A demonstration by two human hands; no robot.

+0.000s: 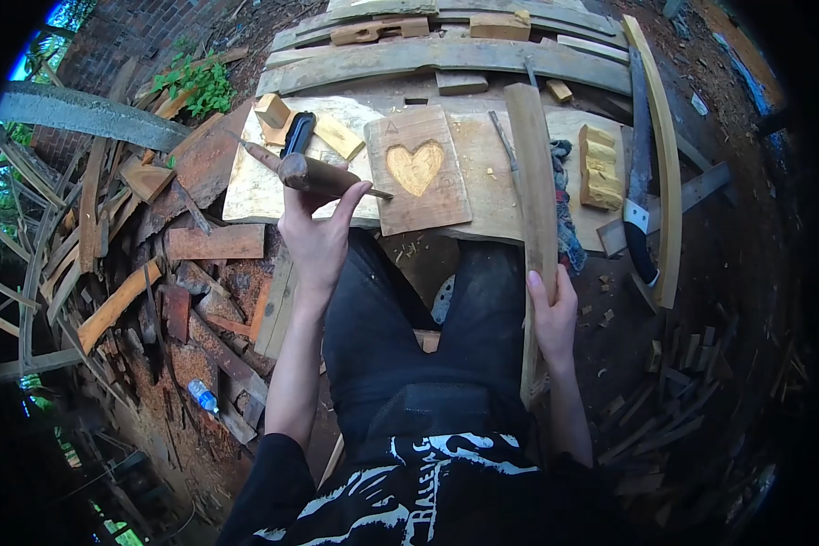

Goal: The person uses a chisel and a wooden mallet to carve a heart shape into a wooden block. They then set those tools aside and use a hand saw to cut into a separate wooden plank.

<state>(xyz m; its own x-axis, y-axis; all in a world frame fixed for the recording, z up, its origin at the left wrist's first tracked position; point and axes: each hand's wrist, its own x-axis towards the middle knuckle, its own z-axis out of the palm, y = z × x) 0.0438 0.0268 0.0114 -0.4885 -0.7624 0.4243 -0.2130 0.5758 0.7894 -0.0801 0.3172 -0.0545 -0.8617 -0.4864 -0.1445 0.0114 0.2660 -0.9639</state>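
Observation:
My left hand [317, 232] grips a chisel [323, 177] by its thick wooden handle, whose butt end faces me. The thin metal tip lies close over the lower left of a wooden board [446, 205] with a pale heart [416, 166] carved into it. My right hand [553, 314] is closed around the lower part of a long wooden bar [535, 191], which stretches up across the workbench [491, 209]. Left of the board are a black-handled tool [299, 134], a slim pointed tool [257, 150] and a pale wood block [338, 136].
A notched block [601, 168], a crumpled rag [569, 227] and a handsaw [640, 182] are on the right. Planks [446, 59] lie along the back. Scrap wood [214, 243] and a plastic bottle [203, 396] cover the ground at left.

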